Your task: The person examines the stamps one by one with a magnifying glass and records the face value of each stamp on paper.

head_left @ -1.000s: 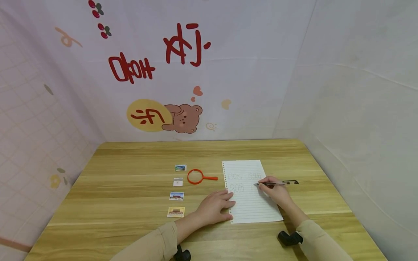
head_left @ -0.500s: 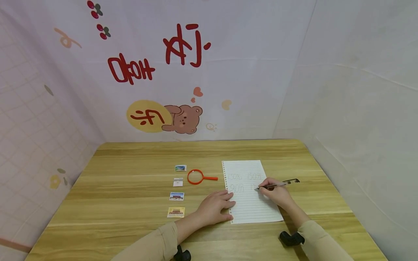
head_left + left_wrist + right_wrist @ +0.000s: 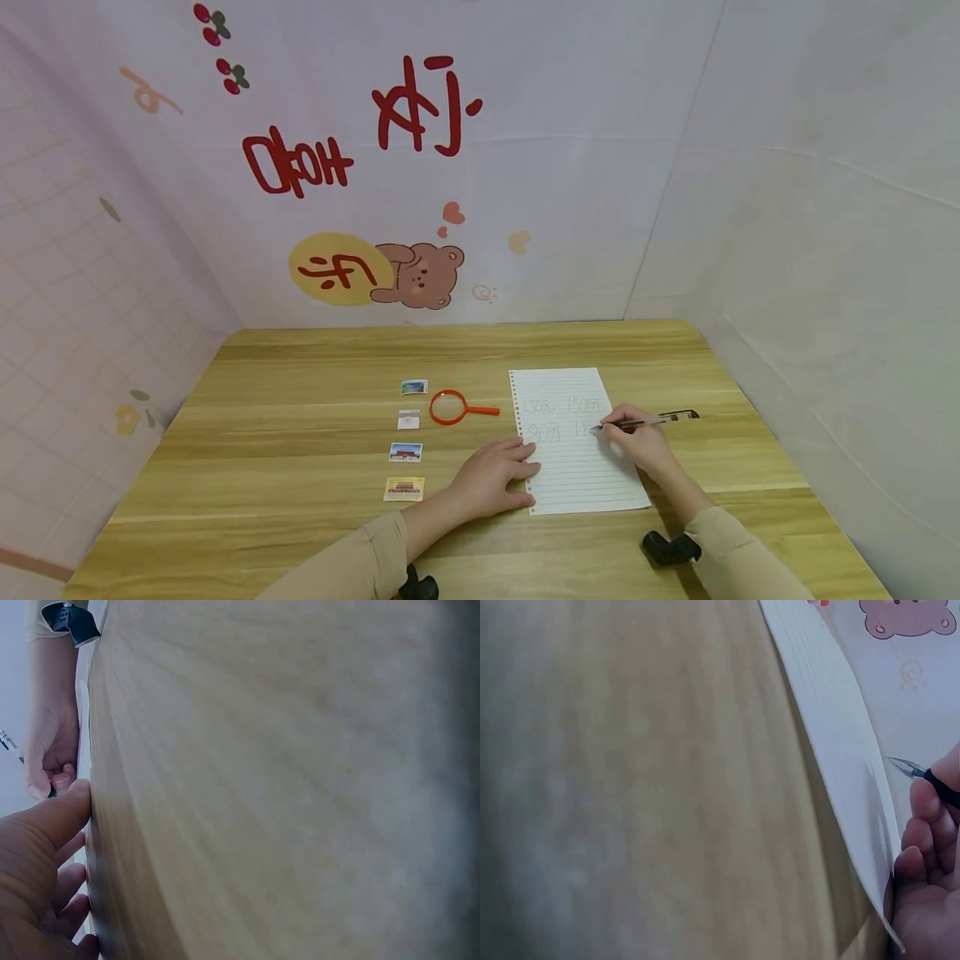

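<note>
In the head view a lined sheet of paper (image 3: pixel 585 483) with punched holes lies on the table, bearing two rows of thin handwriting. My left hand (image 3: pixel 491 477) rests on its left edge, fingers spread and fairly straight. With thumb and fingers my right hand (image 3: pixel 639 437) pinches a black and clear pen (image 3: pixel 648 422), its tip at the second row's right end. The right wrist view shows the pen's pointed tip (image 3: pixel 904 766) beside the curled fingers (image 3: pixel 922 799). From the left wrist view, the left thumb (image 3: pixel 64 810) lies along the paper's edge.
Left of the paper lies a magnifying glass (image 3: pixel 483 410) with a red rim and handle. Beyond it stand several small picture stamps in a column, including a yellow one (image 3: pixel 404 489) nearest me. A printed cloth wall (image 3: pixel 570 167) rises behind the table (image 3: pixel 262 467).
The pen tip has shifted slightly right along the second row, where a few more strokes show. The pen tilted up, then lay flatter again. My left hand has stayed on the paper's edge.
</note>
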Motion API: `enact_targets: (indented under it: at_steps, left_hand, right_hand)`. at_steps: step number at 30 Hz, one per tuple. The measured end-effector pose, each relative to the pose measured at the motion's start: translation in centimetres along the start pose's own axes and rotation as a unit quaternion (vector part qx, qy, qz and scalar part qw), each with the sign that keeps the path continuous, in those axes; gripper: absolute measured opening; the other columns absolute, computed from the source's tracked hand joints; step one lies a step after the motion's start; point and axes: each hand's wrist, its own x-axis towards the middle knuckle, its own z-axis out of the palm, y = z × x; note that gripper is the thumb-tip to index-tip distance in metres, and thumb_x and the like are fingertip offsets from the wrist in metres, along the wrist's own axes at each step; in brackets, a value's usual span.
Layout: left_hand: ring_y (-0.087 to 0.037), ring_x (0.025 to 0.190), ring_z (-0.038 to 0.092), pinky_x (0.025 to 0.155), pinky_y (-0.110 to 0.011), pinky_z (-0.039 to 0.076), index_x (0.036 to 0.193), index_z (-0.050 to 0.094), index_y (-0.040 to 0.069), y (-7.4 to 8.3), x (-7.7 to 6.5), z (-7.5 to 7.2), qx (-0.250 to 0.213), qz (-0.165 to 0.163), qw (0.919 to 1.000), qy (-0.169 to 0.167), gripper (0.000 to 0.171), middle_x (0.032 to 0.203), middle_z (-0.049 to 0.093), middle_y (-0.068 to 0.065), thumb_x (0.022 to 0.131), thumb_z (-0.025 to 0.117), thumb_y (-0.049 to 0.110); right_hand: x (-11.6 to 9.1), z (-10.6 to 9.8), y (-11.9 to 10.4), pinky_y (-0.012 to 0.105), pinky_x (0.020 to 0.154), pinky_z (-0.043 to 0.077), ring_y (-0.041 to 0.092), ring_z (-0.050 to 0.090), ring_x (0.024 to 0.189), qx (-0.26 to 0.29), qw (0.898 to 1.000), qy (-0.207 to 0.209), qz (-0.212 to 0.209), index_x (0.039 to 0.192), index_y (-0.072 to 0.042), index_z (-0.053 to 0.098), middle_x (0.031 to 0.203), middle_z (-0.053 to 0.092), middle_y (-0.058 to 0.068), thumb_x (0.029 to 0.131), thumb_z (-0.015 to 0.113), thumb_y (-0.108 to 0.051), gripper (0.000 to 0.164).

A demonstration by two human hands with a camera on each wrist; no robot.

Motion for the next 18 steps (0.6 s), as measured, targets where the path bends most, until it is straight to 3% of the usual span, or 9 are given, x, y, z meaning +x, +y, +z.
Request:
enact_targets:
  at_steps: [4,11,18]
  left_hand:
    - [-0.021,0.140,0.039,0.114,-0.038,0.031,0.133,0.066,0.020,0.04,0.03,0.14,0.002,0.000,1.0000,0.002,0.051,0.147,0.049,0.000,0.088,0.074,0.041]
    - [-0.021,0.140,0.039,0.114,-0.038,0.031,0.133,0.065,0.019,0.13,-0.06,0.31,0.000,0.001,1.0000,0.004,0.051,0.147,0.049,-0.001,0.088,0.074,0.041]
    - [-0.021,0.139,0.040,0.114,-0.036,0.031,0.133,0.066,0.018,0.18,-0.09,0.56,0.014,0.013,0.9998,0.012,0.050,0.147,0.051,-0.001,0.088,0.074,0.041]
  right_hand:
    - [-0.04,-0.10,0.24,0.025,0.061,0.046,0.015,0.056,0.071,-0.007,1.000,0.020,-0.002,0.090,-0.005,0.072,0.085,0.066,0.002,0.088,0.070,-0.010,0.006]
    - [0.00,-0.25,0.36,0.026,0.061,0.047,0.015,0.057,0.071,-0.035,0.999,0.001,-0.010,0.093,-0.009,0.073,0.087,0.066,0.001,0.090,0.072,-0.014,0.006]
    - [-0.06,-0.24,0.39,0.025,0.055,0.043,0.015,0.053,0.066,-0.026,1.000,-0.009,-0.010,0.092,-0.009,0.072,0.081,0.065,0.002,0.088,0.072,-0.009,0.004]
